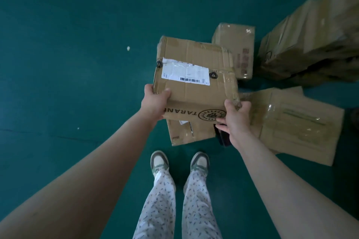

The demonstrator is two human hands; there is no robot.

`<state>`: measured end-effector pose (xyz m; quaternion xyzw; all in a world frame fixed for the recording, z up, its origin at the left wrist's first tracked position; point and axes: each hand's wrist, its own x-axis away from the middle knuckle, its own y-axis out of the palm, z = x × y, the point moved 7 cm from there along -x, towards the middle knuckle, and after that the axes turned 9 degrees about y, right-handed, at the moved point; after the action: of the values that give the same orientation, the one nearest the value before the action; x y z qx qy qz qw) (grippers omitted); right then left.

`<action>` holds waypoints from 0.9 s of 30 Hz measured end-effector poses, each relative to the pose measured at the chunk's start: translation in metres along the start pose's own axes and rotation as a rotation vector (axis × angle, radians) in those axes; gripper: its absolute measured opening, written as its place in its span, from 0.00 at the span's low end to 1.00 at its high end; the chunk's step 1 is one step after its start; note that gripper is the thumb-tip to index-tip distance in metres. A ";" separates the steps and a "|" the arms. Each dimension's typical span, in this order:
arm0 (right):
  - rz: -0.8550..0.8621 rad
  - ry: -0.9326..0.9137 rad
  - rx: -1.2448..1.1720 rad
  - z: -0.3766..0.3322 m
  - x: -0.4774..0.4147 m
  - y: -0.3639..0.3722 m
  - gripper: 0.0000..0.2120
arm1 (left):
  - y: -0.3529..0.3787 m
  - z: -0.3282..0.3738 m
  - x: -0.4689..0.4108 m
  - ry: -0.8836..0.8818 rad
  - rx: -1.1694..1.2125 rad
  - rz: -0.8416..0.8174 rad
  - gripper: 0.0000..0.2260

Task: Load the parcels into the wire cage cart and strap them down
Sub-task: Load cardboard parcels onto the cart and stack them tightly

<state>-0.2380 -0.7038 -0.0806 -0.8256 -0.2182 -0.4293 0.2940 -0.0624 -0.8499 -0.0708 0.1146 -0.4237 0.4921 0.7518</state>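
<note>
I hold the box (194,91) by its near corners, left hand (155,103) and right hand (236,117) both curled round the edge, over the other parcels (295,122). Pick-up for loading, I judge. No cart in view, so next I need to turn, find it and keep the box level.

Blurred parcel stack (310,44) (cut off rightward)

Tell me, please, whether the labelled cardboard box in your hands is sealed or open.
Sealed: flaps of the cardboard box lie flat, with the shipping label and clear tape over the seam.
</note>
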 end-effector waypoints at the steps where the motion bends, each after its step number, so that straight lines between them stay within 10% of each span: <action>1: 0.002 -0.017 -0.030 -0.017 0.015 -0.005 0.11 | -0.006 0.024 0.013 0.042 0.010 0.003 0.11; 15: 0.060 -0.356 -0.310 -0.199 0.209 -0.111 0.13 | -0.025 0.257 0.179 0.472 0.096 -0.106 0.11; 27: 0.254 -0.470 -0.537 -0.214 0.304 -0.239 0.11 | 0.036 0.346 0.303 0.734 -0.035 -0.317 0.18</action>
<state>-0.3454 -0.6401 0.3436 -0.9698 -0.0552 -0.2301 0.0598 -0.2269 -0.8410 0.3605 -0.0178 -0.1123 0.3708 0.9217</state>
